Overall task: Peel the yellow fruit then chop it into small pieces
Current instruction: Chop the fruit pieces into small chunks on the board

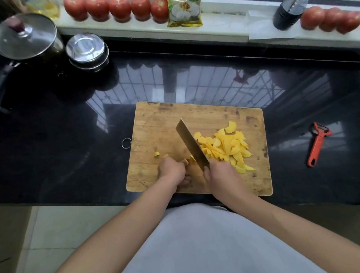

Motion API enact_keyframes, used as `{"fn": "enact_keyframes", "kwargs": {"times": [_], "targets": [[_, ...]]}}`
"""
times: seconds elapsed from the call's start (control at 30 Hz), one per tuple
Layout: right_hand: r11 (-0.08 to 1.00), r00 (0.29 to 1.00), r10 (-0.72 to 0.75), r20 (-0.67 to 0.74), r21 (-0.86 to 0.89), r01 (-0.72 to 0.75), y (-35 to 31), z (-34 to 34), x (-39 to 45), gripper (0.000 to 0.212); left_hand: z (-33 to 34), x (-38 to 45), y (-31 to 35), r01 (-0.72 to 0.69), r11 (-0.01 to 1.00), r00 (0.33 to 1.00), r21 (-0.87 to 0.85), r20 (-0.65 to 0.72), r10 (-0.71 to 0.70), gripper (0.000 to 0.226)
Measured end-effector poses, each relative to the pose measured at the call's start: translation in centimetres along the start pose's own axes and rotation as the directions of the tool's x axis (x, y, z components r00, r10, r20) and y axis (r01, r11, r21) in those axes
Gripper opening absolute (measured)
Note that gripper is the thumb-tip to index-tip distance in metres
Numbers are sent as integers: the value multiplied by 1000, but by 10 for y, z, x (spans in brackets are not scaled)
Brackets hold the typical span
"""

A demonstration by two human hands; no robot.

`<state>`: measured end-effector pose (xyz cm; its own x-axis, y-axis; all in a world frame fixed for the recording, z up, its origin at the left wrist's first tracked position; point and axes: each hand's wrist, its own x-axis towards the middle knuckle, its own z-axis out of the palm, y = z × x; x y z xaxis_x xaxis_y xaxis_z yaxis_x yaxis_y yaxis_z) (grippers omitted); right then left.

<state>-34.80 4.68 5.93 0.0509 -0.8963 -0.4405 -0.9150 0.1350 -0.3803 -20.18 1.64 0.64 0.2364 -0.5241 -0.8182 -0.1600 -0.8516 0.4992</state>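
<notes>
My right hand (pixel 221 173) is curled round the handle of the broad steel cleaver (pixel 191 144), whose blade slants away from me and to the left across the worn wooden cutting board (pixel 159 123). My left hand (pixel 171 172) sits just beside the blade, fingers curled down onto the last small bit of yellow fruit (pixel 187 160), which lies between my two hands. The heap of chopped yellow fruit pieces (pixel 226 147) lies on the far side of the blade, just beyond my right hand. Two stray yellow bits (pixel 157 154) rest just beyond my left hand. An orange peeler (pixel 318 143) lies on the glossy black tabletop (pixel 69 144), well to the right of my right hand.
</notes>
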Motion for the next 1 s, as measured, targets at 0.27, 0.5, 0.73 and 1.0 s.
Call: {"fn": "enact_keyframes", "kwargs": {"times": [0.27, 0.5, 0.73, 1.0], "targets": [[997, 994, -18, 104, -76, 26, 12, 12, -9, 17, -79, 4, -19, -257, 832, 893, 492, -208, 399, 20], [997, 999, 47, -10, -53, -48, 42, -13, 10, 23, -26, 19, 7, -281, 858, 938, 431, -65, 340, 33], [904, 899, -380, -218, -292, 311, 87, -35, -12, 3, 2, 0, 20, -92, 967, 926, -236, 336, 170, 36], [695, 767, -603, -219, -616, 371, 137, -53, -11, 15, -70, -36, 40, -335, 941, 942, -54, -47, 332, 33]]}}
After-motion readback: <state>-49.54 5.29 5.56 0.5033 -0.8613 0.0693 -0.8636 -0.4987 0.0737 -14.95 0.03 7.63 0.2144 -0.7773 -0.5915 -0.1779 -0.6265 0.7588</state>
